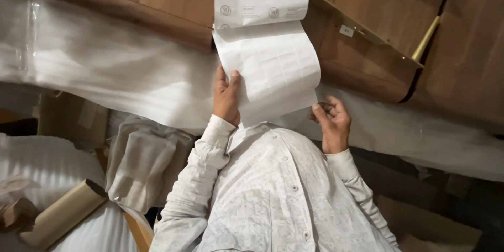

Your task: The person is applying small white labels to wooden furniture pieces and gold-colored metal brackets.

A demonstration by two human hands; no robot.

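Note:
A long white folded paper sheet (265, 47) with printed diagrams hangs open in front of me, above my patterned white shirt. My left hand (227, 97) pinches its lower left edge, thumb on the front of the sheet. At the lower right corner my right hand (331, 121) holds the sheet with curled fingers. The upper part of the sheet runs out of the top of the view.
Brown wooden furniture panels (399, 16) with gold trim (426, 39) lie ahead, partly wrapped in white foam sheeting (115, 68). A cardboard tube (63, 212), beige cloth (144, 165) and flat cardboard (430, 220) lie on the floor around me.

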